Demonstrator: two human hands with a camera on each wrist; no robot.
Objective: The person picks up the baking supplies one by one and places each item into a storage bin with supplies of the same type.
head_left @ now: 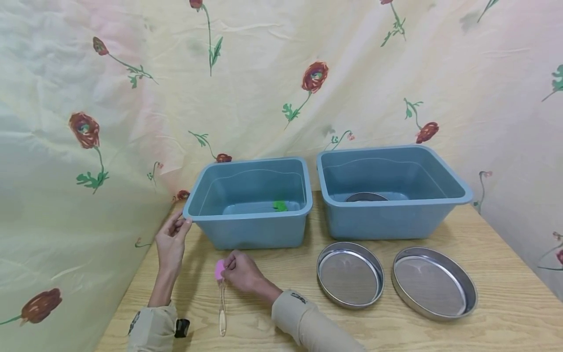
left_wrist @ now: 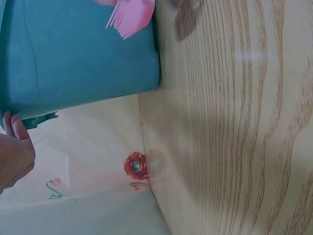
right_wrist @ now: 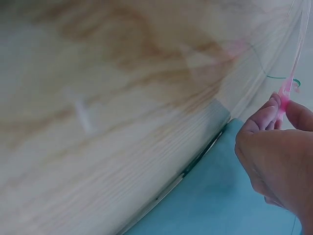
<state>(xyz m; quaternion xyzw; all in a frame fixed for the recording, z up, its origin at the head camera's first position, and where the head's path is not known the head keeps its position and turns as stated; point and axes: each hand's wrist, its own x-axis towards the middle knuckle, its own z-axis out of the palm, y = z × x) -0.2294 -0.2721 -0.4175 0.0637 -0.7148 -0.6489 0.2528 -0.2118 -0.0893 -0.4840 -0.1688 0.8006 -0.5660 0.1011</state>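
My right hand [head_left: 243, 271] pinches a silicone basting brush [head_left: 222, 305] by its pink head end, in front of the left blue tub [head_left: 255, 233]. The clear handle points toward me in the head view. In the left wrist view, the pink bristles of the brush [left_wrist: 132, 19] show against the tub's side. My left hand [head_left: 170, 247] grips the front left corner of that tub's rim, thumb on the near side. Inside the tub lies a small bright green object [head_left: 279, 206]. In the right wrist view, thumb and fingers of my right hand [right_wrist: 276, 156] close on the brush's pink part.
A second blue tub [head_left: 382, 220] stands to the right, with a round metal rim [head_left: 366, 196] showing inside. Two round metal sieves [head_left: 350, 275] lie on the wooden table [head_left: 264, 327] before it. A flowered cloth [head_left: 246, 98] hangs behind and along the left side.
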